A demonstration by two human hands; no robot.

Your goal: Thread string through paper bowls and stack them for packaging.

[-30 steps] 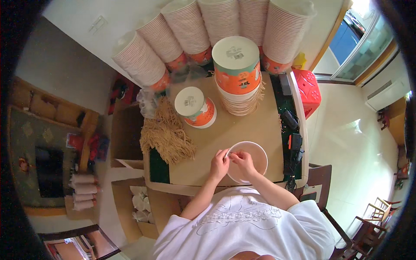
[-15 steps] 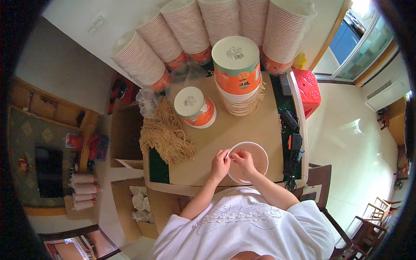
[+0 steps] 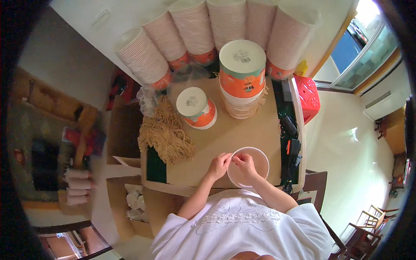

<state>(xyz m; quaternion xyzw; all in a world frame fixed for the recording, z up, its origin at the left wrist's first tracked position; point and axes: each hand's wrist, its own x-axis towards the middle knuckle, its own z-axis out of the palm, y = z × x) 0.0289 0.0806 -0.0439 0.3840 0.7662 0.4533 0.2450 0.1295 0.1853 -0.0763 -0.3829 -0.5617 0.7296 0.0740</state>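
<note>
A white paper bucket (image 3: 259, 170) stands at the table's near edge, its open mouth facing up. Against the outside of its left rim, my left hand (image 3: 219, 165) is closed, fingertips pinched together. My right hand (image 3: 245, 164) reaches over the mouth, its fingers closed just inside the same stretch of rim. Whatever lies between the fingertips is too small to make out. Beyond my left hand lies a heap of tan twisted cords (image 3: 167, 136). An upside-down orange paper bucket (image 3: 200, 116) sits beside the heap. Farther back rises an upturned stack of buckets (image 3: 243, 82) with cords hanging round it.
Tall sleeved stacks of buckets (image 3: 190, 32) lean along the wall at the back. Black adapters and cables (image 3: 292, 147) run down the table's right edge. A red plastic stool (image 3: 307, 97) stands right of the table, and an open carton (image 3: 119, 203) sits below left.
The whole view has shifted slightly. My hands stay at the bucket's left rim, fingers still closed, with the right fingertips slightly repositioned inside it.
</note>
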